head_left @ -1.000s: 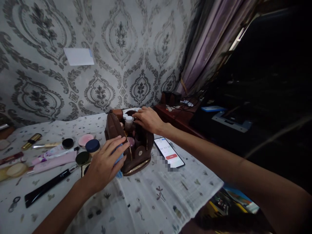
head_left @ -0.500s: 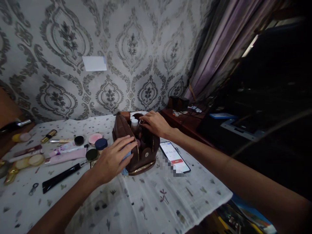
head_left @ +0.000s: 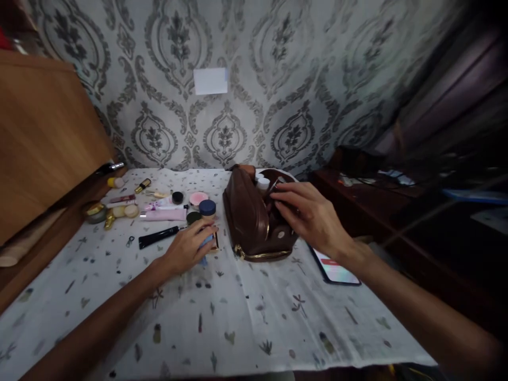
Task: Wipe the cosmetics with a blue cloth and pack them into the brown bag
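Note:
The brown leather bag stands open on the patterned cloth, with white-capped bottles inside. My right hand is at its opening, thumb and fingers drawn together. A small shiny edge shows by those fingertips, too dim to name. To the left of the bag, my left hand curls over a light blue, cloth-like piece. Beside its fingertips is a gold-edged item, mostly covered. Just behind that hand sit a navy-lidded jar and a dark green lid.
Left of the jars lie a black tube, a pink tube, a pink compact and several other cosmetics. A lit phone lies beneath my right wrist. A wooden cabinet borders the left side; the patterned wall stands behind.
My left hand has moved left, away from the bag's side, with the blue piece. The right hand has drawn slightly back toward me at the opening. The view has turned right to left.

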Available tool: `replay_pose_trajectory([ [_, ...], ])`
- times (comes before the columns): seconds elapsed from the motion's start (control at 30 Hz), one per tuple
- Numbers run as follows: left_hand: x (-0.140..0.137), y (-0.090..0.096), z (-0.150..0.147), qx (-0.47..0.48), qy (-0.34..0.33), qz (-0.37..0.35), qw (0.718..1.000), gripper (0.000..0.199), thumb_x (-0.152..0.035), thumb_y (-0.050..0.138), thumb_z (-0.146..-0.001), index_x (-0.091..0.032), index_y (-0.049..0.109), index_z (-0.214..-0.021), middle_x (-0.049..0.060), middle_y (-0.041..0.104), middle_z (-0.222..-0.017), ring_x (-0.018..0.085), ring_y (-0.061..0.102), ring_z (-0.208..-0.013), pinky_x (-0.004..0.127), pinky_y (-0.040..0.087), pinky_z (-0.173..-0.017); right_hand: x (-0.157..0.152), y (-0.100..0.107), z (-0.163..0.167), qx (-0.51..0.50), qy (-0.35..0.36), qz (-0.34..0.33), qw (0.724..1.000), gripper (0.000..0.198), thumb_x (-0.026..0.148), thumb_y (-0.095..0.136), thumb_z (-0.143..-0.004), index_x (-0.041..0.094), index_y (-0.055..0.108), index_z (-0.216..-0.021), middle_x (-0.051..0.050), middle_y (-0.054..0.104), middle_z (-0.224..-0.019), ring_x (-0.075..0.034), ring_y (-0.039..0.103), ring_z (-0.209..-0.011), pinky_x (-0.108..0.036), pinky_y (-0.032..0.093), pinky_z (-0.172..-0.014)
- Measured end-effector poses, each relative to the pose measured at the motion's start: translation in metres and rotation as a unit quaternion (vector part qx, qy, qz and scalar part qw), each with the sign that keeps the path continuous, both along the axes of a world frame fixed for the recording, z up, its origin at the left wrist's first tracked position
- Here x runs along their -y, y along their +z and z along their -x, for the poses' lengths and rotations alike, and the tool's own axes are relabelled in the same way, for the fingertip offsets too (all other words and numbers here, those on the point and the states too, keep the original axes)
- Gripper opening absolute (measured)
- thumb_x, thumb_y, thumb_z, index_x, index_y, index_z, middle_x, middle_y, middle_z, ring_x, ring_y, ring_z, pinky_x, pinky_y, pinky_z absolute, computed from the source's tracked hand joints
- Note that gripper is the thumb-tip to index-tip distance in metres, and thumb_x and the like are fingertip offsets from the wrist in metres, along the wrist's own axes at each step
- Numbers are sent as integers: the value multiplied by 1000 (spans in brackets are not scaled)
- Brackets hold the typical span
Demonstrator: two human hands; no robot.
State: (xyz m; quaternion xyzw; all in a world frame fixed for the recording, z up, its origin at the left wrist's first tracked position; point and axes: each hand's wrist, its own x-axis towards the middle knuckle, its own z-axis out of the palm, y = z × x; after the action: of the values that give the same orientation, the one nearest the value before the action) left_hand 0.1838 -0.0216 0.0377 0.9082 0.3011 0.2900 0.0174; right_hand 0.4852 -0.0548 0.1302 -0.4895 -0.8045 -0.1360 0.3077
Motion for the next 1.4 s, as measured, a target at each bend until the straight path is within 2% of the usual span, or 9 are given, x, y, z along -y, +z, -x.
replay_pose_trajectory([
  [0.17,-29,1,42,-32,170,2,985,32,-30,40,-100,-19,63,-120,11,61,-128,24,61,-115,36,56,-90,29,-27,56,-74,182,-48,979,20,12,56,-94,19,66,-110,-12,68,-114,-24,63,-108,-43,54,-91],
  [0.3,-58,8,72,-135,330,21,934,33,-26,38,-99,-17,64,-117,14,64,-122,31,58,-117,42,53,-88,31,-58,103,-121,258,17,958,21,10,55,-94,16,66,-110,-13,68,-111,-23,61,-107,-39,56,-89],
  [0.4,-65,6,87,-209,383,57,898,34,-26,38,-98,-14,66,-112,18,66,-117,36,58,-113,44,53,-81,24,-81,133,-165,271,91,944,20,13,53,-95,18,68,-106,-11,69,-109,-21,63,-104,-38,55,-89],
  [0.67,-56,5,105,-258,357,47,897,34,-35,45,-95,-17,63,-118,17,60,-122,35,54,-114,42,52,-79,11,-120,184,-269,243,275,891,20,10,58,-88,17,73,-98,-4,73,-87,-14,63,-72,-24,51,-69],
  [0.83,-56,9,108,-260,362,59,893,33,-35,47,-92,-15,65,-111,19,61,-117,38,56,-112,45,53,-76,13,-140,186,-286,222,260,895,24,7,56,-84,17,72,-97,-6,72,-89,-16,65,-78,-26,51,-74],
  [1.03,-48,15,104,-214,365,29,906,33,-37,41,-90,-15,64,-97,23,64,-106,42,60,-103,46,49,-70,17,-149,185,-293,223,242,898,25,13,60,-82,18,71,-104,-10,70,-111,-19,68,-93,-27,54,-78],
  [1.17,-42,29,94,-154,376,23,913,39,-50,33,-91,-19,58,-89,18,64,-97,39,62,-93,41,44,-66,15,-150,183,-315,226,265,883,25,18,61,-85,18,69,-108,-9,70,-106,-18,69,-85,-28,55,-76],
  [1.27,-36,35,78,-70,326,97,938,43,-61,35,-86,-23,50,-76,8,62,-76,29,61,-76,36,41,-65,13,-151,182,-376,238,330,833,40,27,62,-90,20,58,-129,-11,67,-113,-20,69,-93,-32,56,-78],
  [1.4,-21,29,48,51,243,220,943,48,-69,40,-81,-23,44,-68,-2,49,-61,19,52,-63,29,38,-60,12,-151,183,-493,296,403,712,77,53,65,-89,31,27,-152,-12,54,-133,-21,65,-108,-37,58,-82],
])
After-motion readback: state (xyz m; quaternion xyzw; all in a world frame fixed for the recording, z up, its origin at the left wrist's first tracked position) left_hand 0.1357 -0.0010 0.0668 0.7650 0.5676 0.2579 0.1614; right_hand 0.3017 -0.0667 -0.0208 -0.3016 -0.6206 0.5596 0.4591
